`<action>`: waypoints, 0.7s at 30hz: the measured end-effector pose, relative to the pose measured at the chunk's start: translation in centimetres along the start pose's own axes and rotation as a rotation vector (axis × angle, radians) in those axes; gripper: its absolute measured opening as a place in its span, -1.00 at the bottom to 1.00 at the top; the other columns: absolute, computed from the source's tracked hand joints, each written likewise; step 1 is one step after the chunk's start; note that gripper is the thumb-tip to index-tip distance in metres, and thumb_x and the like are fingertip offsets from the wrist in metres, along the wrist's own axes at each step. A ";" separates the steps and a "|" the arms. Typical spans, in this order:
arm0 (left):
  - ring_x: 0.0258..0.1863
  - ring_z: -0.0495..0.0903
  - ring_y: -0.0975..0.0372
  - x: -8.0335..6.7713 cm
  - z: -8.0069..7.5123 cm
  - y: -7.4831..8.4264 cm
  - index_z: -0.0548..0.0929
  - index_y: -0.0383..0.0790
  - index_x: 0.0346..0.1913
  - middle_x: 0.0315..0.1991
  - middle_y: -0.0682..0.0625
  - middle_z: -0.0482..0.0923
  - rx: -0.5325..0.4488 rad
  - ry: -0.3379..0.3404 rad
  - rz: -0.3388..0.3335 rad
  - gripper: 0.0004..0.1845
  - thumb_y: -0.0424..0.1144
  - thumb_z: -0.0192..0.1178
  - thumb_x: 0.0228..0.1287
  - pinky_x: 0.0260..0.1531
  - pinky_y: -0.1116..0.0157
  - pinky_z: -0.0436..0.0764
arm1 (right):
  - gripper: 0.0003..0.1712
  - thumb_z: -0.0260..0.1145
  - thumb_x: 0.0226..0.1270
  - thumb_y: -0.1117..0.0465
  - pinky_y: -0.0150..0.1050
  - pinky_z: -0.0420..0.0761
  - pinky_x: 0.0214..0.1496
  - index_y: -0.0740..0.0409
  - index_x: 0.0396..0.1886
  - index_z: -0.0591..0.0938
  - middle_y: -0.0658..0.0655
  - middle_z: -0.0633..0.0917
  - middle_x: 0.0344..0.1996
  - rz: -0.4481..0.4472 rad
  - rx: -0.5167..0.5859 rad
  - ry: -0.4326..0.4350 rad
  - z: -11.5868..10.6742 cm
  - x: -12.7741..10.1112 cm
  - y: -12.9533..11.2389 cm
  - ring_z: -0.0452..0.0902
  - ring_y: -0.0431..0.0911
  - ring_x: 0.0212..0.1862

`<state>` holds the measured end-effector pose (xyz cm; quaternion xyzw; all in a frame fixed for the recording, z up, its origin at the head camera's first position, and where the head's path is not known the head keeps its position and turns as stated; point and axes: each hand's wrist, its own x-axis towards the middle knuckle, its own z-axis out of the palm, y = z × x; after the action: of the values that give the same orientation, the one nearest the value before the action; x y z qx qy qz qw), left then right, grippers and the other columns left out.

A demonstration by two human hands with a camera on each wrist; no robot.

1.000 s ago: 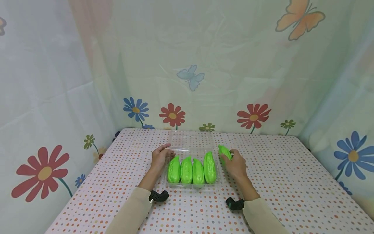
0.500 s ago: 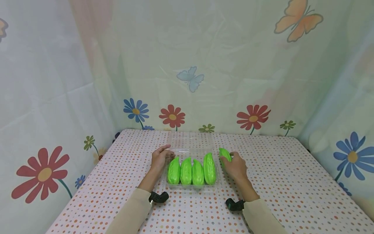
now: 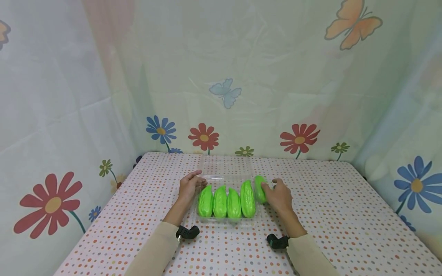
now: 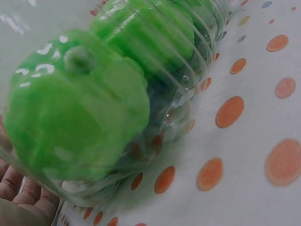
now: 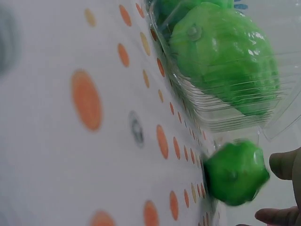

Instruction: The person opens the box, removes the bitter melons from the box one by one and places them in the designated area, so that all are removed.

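Observation:
A clear plastic clamshell box [image 3: 215, 219] holds several green bitter melons [image 3: 220, 202] side by side, tips pointing away. Another bitter melon [image 3: 260, 189] lies on the table just outside the box's right wall. My right hand [image 3: 280, 196] is beside that loose one, thumb close to its side and the other fingers spread away from it. In the right wrist view a gap shows between the thumb [image 5: 284, 165] and the loose melon [image 5: 233, 174]. My left hand [image 3: 188, 188] rests at the box's left side with relaxed fingers, seen low in the left wrist view behind the clear wall.
The box's transparent lid [image 3: 226, 165] is folded back flat behind it. A dotted cloth [image 3: 328, 214] covers the table. Printed curtains [image 3: 262, 96] close off the back and both sides. Black wrist cameras [image 3: 277, 240] sit on both forearms.
The loose bitter melon has gone from my right hand's grip onto the table, shifting left against the box's right side. My right fingers have spread apart. The left hand has stayed still.

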<state>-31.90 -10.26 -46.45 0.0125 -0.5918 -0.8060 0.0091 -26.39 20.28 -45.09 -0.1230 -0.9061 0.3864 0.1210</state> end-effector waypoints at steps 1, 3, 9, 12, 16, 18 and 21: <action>-0.17 0.74 -0.04 0.0 0.0 -0.1 0.52 -0.45 0.28 -0.20 -0.32 0.68 0.000 0.003 0.004 -0.56 -0.49 0.06 0.35 0.11 -0.06 0.66 | -0.21 0.16 0.48 -0.08 0.30 0.56 0.11 0.50 0.38 0.35 0.58 0.51 0.19 0.005 0.000 0.004 0.0 0.0 -0.1 0.49 0.43 0.18; -0.19 0.75 0.00 0.0 0.1 -0.2 0.50 -0.45 0.30 -0.20 -0.30 0.69 -0.004 0.010 0.010 -0.55 -0.48 0.06 0.37 0.08 -0.01 0.68 | -0.21 0.16 0.47 -0.07 0.32 0.52 0.18 0.49 0.40 0.34 0.57 0.48 0.24 0.016 -0.004 0.014 0.0 0.0 -0.2 0.44 0.44 0.24; -0.29 0.75 0.12 -0.1 0.2 -0.3 0.50 -0.47 0.30 -0.29 -0.18 0.70 0.003 0.023 0.026 -0.54 -0.46 0.08 0.35 -0.07 0.16 0.75 | -0.22 0.14 0.48 -0.07 0.31 0.49 0.24 0.47 0.42 0.33 0.55 0.44 0.29 0.024 -0.014 0.037 -0.1 0.0 -0.3 0.41 0.42 0.28; -0.31 0.74 0.14 -0.1 0.2 -0.3 0.51 -0.49 0.29 -0.31 -0.15 0.69 0.003 0.025 0.026 -0.54 -0.47 0.09 0.33 -0.13 0.21 0.75 | -0.22 0.15 0.48 -0.07 0.32 0.47 0.26 0.46 0.42 0.34 0.54 0.44 0.29 0.014 -0.011 0.052 -0.2 0.0 -0.3 0.39 0.42 0.30; -0.32 0.74 0.14 0.0 0.2 -0.3 0.51 -0.49 0.29 -0.33 -0.14 0.68 0.001 0.033 0.021 -0.53 -0.47 0.09 0.31 -0.15 0.23 0.75 | -0.24 0.16 0.48 -0.07 0.33 0.46 0.26 0.43 0.42 0.35 0.53 0.45 0.28 -0.001 -0.010 0.079 -0.1 0.0 -0.4 0.38 0.42 0.30; -0.32 0.74 0.13 0.0 0.2 -0.3 0.51 -0.49 0.29 -0.32 -0.15 0.68 0.001 0.035 0.017 -0.52 -0.47 0.09 0.30 -0.15 0.23 0.76 | -0.24 0.15 0.48 -0.07 0.34 0.46 0.24 0.43 0.42 0.36 0.52 0.46 0.26 -0.005 -0.015 0.088 -0.1 0.0 -0.4 0.38 0.41 0.29; -0.31 0.74 0.13 0.0 0.2 -0.3 0.50 -0.49 0.29 -0.30 -0.16 0.69 -0.001 0.034 0.013 -0.52 -0.46 0.10 0.30 -0.15 0.23 0.75 | -0.25 0.15 0.49 -0.08 0.35 0.46 0.22 0.40 0.42 0.36 0.51 0.46 0.26 -0.002 -0.019 0.096 -0.1 0.0 -0.4 0.38 0.40 0.27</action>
<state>-31.91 -10.02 -46.69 0.0224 -0.5913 -0.8057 0.0245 -26.42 20.07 -44.77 -0.1414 -0.9030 0.3713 0.1634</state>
